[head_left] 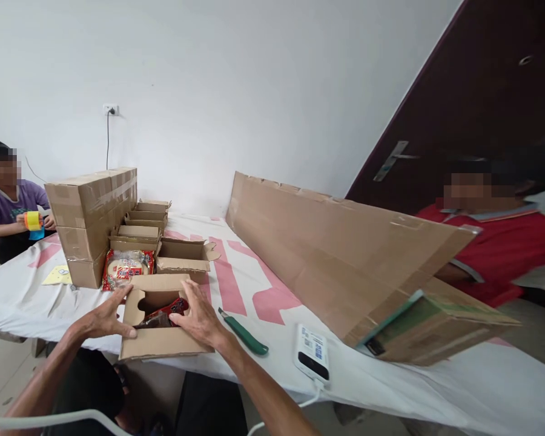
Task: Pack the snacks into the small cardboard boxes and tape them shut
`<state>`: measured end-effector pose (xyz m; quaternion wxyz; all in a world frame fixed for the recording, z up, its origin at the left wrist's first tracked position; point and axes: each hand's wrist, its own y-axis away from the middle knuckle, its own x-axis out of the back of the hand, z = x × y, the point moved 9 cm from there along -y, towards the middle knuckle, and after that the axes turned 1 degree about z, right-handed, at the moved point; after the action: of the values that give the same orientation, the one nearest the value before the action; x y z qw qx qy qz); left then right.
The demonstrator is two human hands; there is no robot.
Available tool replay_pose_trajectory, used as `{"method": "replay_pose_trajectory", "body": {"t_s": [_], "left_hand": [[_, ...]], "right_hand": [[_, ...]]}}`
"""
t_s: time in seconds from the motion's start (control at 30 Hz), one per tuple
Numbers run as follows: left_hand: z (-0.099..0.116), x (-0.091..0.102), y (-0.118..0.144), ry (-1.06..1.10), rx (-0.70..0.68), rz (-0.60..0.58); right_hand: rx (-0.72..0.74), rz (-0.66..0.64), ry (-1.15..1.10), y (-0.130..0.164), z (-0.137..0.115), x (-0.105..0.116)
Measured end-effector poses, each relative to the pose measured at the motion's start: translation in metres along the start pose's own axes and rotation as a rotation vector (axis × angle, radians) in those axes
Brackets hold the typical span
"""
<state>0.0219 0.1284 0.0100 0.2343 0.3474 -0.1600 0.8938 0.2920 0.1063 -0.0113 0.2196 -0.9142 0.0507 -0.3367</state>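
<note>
An open cardboard box [175, 343] stands at the table's near edge, its flaps folded out. My left hand [106, 315] holds its left side, fingers toward the back corner and thumb at the front. On the right side, my right hand [198, 313] grips the box, fingers over the edge and thumb reaching inside. Within lie red-and-dark packets [163, 313], partly hidden by the walls and my thumb. Just behind the box is a red clear-windowed packet [128, 267] with a round pale item in it.
A green utility knife [244, 333] and a white device [312, 353] with a cable lie to the right. Stacked closed boxes [84, 224] and several open boxes [181, 254] stand behind. A large carton [327, 254] fills the right. One person [16, 206] sits left, another [495, 248] right.
</note>
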Motion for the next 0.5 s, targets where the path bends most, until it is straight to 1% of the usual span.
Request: {"method": "replay_pose_trajectory", "body": {"t_s": [0.07,0.13,0.2,0.3,0.37,0.4,0.43,0.5], "left_hand": [[-0.004,-0.004,-0.003,-0.069,0.016,0.070],[-0.007,-0.009,-0.005,-0.118,0.025,0.145],[-0.008,-0.014,-0.005,-0.124,0.020,0.200],[0.001,-0.021,0.001,-0.055,-0.035,0.258],[0.009,-0.016,0.007,0.013,-0.052,0.335],[0.012,-0.010,0.010,0.030,-0.046,0.402],[0.015,-0.003,0.014,0.022,-0.038,0.478],[0.026,0.012,0.020,-0.078,-0.050,0.600]], "right_hand": [[-0.020,0.016,0.027,0.002,0.002,0.000],[-0.026,0.054,-0.012,0.001,0.006,0.007],[-0.051,0.114,-0.089,-0.001,0.014,0.020],[-0.116,0.214,-0.129,-0.001,0.035,0.045],[-0.098,0.270,-0.037,0.004,0.043,0.061],[-0.061,0.292,0.041,0.007,0.043,0.068],[-0.016,0.307,0.131,0.011,0.040,0.072],[0.077,0.302,0.297,0.018,0.032,0.074]]}}
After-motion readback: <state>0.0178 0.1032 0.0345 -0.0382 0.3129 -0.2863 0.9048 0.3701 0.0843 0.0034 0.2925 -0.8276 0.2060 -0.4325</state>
